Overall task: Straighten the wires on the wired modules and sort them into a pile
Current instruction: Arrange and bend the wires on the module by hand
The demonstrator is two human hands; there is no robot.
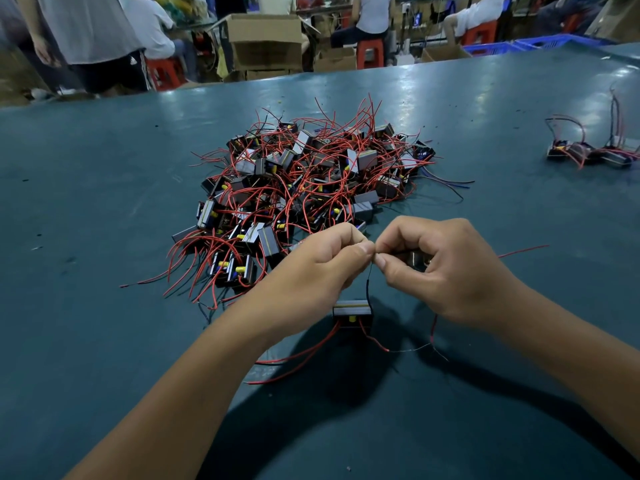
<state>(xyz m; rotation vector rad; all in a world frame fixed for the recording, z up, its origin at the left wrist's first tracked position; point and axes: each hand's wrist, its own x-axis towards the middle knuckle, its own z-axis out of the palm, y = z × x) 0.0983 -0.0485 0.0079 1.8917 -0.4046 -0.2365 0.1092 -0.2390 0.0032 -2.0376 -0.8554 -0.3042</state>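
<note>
Hanging module: a wired module (352,311) dangles low in the centre of the frame, just above the teal table (104,341), hung by a thin black wire (368,289); its red leads trail down to the left.
Hands: the left hand (322,261) and right hand (446,268) meet fingertip to fingertip at mid-frame, both pinching the top of that black wire — the right hand also curls round a second module (415,259).
Risk: a hard tug could, I judge, strain the wire at its joint or drop the module; the bare lead ends by the lower centre could snag.
Unsorted heap: a tangled heap (311,188) lies just beyond the hands.
Sorted pile: a small pile (592,154) sits at the right edge, well apart.
</note>
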